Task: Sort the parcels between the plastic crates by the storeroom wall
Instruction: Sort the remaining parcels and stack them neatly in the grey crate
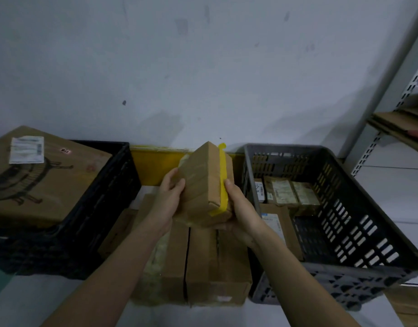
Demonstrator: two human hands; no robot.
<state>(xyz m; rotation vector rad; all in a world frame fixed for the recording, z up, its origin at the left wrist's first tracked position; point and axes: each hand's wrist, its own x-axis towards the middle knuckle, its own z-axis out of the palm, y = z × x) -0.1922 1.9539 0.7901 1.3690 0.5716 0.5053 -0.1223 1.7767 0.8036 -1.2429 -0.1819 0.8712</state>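
Parcels (287, 193) lie in grey crate (359, 234); black crate (104, 185) holds a carton (45, 175).

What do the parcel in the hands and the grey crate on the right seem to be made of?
The parcel, gripped by the left hand and the right hand, looks like matte brown cardboard with folded edges, sealed by a glossy yellow tape strip, probably plastic. The grey crate seems to be moulded rigid plastic, judging by its regular slotted walls and dull, even surface.
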